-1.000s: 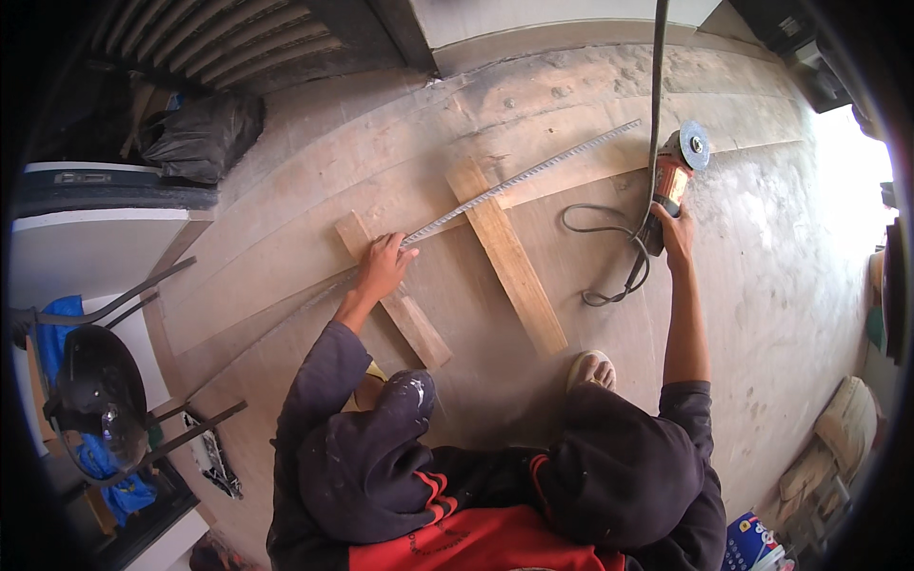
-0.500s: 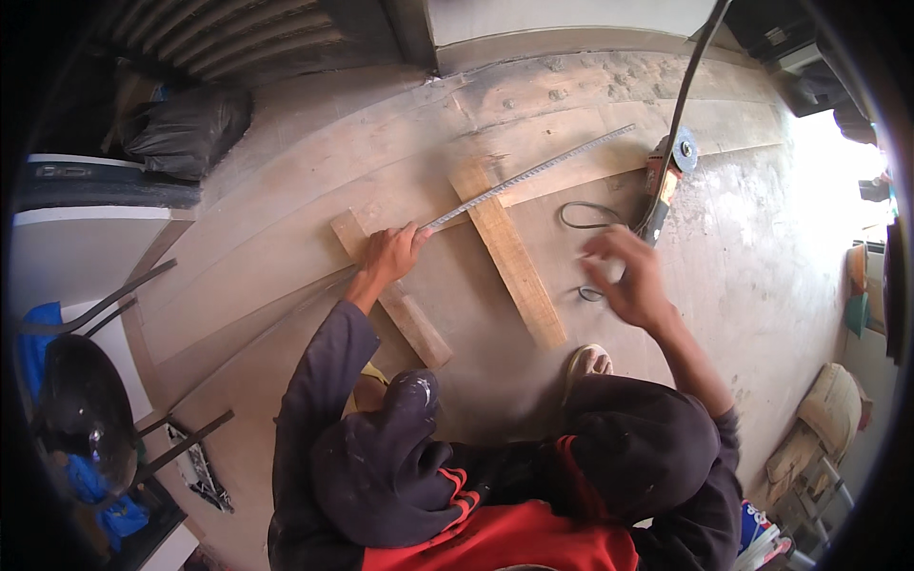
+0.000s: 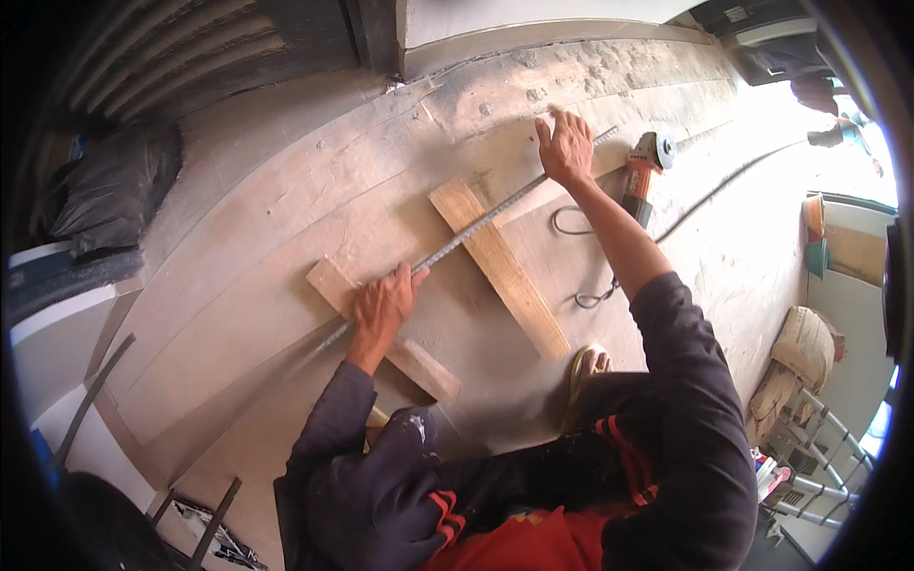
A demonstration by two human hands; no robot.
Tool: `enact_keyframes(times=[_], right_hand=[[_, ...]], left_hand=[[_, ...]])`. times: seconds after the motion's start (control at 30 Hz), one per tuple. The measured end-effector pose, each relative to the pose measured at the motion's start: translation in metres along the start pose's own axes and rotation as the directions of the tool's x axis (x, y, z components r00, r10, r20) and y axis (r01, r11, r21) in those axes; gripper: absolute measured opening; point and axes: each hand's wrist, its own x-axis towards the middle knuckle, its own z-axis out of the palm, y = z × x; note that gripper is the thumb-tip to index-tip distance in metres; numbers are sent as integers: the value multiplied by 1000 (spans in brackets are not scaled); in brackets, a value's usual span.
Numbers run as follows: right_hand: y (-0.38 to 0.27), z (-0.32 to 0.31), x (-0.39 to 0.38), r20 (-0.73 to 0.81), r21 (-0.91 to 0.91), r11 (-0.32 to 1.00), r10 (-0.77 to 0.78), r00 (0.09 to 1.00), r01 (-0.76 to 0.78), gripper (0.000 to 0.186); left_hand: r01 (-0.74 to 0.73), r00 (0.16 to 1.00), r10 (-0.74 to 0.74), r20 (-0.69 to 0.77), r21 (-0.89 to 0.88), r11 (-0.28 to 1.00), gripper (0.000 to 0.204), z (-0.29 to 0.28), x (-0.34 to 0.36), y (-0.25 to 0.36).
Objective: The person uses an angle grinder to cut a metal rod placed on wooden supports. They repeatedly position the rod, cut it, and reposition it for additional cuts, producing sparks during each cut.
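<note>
Steel rod lies across two wood blocks, raised off floor | left hand grips rod at near block, steadying | right hand flat on far end, fingers open | grinder just beside rod.

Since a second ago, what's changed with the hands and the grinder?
The right hand let go of the angle grinder, which now lies on the floor, and moved left onto the far end of the steel bar. The left hand still presses the bar on the short wooden block; both blocks are unmoved.
</note>
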Motion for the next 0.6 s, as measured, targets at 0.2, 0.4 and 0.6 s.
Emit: enact_keyframes(times=[0.2, 0.4, 0.6], right_hand=[[-9, -23, -3, -36, 106, 992, 67, 997, -63, 45], [-16, -23, 8, -254, 82, 865, 499, 829, -496, 64], [66, -9, 37, 624, 773, -444, 657, 422, -453, 62]], left_hand=[[-18, 999, 20, 31, -57, 998, 41, -1, 3, 0], [10, 1000, -9, 24, -65, 998, 43, -10, 7, -1], [35, 997, -23, 79, -152, 988, 48, -15, 21, 7]])
